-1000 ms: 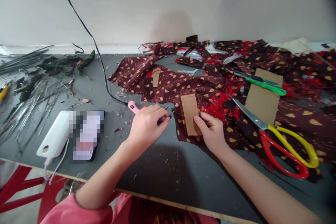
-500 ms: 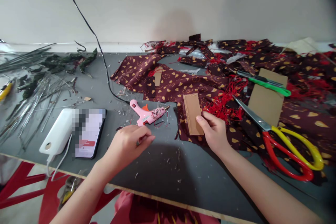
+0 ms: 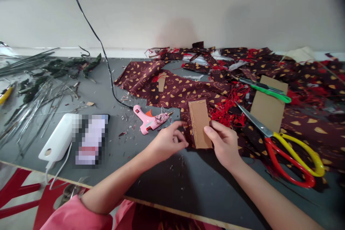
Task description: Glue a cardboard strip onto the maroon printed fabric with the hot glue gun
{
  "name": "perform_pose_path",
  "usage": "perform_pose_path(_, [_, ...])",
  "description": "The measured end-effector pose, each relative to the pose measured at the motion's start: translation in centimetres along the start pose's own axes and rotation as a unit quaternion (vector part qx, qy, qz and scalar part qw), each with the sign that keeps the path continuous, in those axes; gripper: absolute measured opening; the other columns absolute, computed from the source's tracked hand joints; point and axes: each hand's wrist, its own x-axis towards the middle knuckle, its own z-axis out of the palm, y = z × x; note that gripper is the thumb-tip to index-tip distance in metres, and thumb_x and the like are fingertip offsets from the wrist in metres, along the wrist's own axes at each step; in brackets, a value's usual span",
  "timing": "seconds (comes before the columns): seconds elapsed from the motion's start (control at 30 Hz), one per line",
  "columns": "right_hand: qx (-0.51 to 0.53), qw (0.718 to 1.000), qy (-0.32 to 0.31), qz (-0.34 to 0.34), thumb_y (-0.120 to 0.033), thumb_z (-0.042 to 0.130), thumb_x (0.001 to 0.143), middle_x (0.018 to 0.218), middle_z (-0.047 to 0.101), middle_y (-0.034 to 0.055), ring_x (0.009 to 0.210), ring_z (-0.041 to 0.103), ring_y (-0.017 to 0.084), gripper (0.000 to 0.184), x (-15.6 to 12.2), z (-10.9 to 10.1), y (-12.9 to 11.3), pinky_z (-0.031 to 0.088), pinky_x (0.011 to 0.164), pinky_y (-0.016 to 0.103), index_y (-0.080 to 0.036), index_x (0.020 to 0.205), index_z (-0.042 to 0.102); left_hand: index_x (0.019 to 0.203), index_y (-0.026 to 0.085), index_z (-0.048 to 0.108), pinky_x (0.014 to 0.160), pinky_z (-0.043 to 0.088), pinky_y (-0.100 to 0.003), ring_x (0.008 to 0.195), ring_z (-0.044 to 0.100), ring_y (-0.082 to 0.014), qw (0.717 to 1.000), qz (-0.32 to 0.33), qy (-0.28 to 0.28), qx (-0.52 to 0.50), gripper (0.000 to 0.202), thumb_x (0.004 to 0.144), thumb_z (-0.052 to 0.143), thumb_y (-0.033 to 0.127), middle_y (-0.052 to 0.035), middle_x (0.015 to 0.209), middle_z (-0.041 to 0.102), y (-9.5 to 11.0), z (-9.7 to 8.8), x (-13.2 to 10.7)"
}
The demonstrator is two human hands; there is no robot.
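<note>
My right hand grips a small rectangular piece of cardboard by its right edge, thumb on top. A whitish line runs along the cardboard's left and upper edges. To the left of it, my left hand reaches toward the piece with its fingers apart and nothing in them. Beneath and behind the cardboard lies maroon fabric printed with yellow leaf shapes. A pink hot glue gun rests on the table just beyond my left hand, its nozzle pointing right.
Scissors with red and yellow handles, a green-handled cutter, a larger cardboard piece and red threads lie right. On the left are a phone, a white power bank and wires. A black cord hangs to the glue gun.
My left hand has moved right, from in front of the glue gun to beside the cardboard, and its fingers have spread. The cardboard stays in my right hand, slightly nearer me.
</note>
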Motion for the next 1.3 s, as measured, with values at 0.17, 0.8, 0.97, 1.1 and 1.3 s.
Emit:
perform_pose_path(0.17, [0.012, 0.998, 0.022, 0.056, -0.043, 0.06, 0.081, 0.059, 0.047, -0.002, 0.053, 0.044, 0.012, 0.031, -1.1, -2.5, -0.2, 0.04, 0.046, 0.021, -0.02, 0.062, 0.051, 0.098, 0.015, 0.064, 0.058, 0.041, -0.017, 0.057, 0.051, -0.0058, 0.995, 0.024, 0.02, 0.098, 0.026, 0.074, 0.055, 0.015, 0.0022, 0.071, 0.064, -0.6, -1.3, -2.5])
perform_pose_path(0.8, [-0.248, 0.932, -0.205, 0.165, -0.058, 0.054, 0.082, 0.041, 0.053, -0.0011, 0.028, 0.044, 0.011, 0.045, -0.5, -7.3, 0.8, 0.027, 0.031, 0.024, -0.021, 0.056, 0.051, 0.134, 0.022, 0.048, 0.106, 0.039, -0.047, 0.131, 0.043, -0.0258, 0.758, 0.187, 0.088, 0.618, 0.057, 0.083, 0.037, 0.003, -0.0101, 0.14, 0.049, 0.6, -11.0, -4.2])
perform_pose_path(0.97, [-0.426, 0.895, -0.114, -0.068, -0.039, 0.06, 0.086, 0.041, 0.054, -0.0038, 0.032, 0.043, 0.008, 0.038, 11.3, -8.4, -2.9, 0.028, 0.037, 0.023, -0.02, 0.052, 0.057, 0.137, 0.022, 0.043, 0.098, 0.046, -0.041, 0.12, 0.052, -0.024, 0.739, 0.181, 0.015, 0.648, 0.065, 0.077, 0.038, -0.002, -0.0106, 0.135, 0.051, 0.7, -11.8, -2.8])
perform_pose_path(1.1, [-0.483, 0.862, -0.098, -0.117, -0.031, 0.052, 0.091, 0.069, 0.064, -0.003, 0.059, 0.056, 0.006, 0.026, 22.7, -4.8, -3.6, 0.041, 0.06, 0.019, -0.013, 0.081, 0.068, 0.133, 0.02, 0.044, 0.085, 0.05, -0.029, 0.105, 0.059, -0.0188, 0.737, 0.152, -0.001, 0.659, 0.054, 0.081, 0.039, 0.003, -0.0111, 0.135, 0.047, 1.1, -13.0, -1.8])
perform_pose_path(1.3, [-0.554, 0.828, -0.085, -0.03, -0.034, 0.051, 0.094, 0.115, 0.06, 0.007, 0.097, 0.062, 0.018, 0.029, 29.6, -1.3, -1.1, 0.052, 0.084, 0.039, -0.013, 0.114, 0.058, 0.123, 0.021, 0.052, 0.088, 0.045, -0.036, 0.099, 0.056, -0.0219, 0.729, 0.167, -0.05, 0.661, 0.039, 0.087, 0.04, 0.013, -0.0087, 0.113, 0.057, 1.8, -14.1, -0.9])
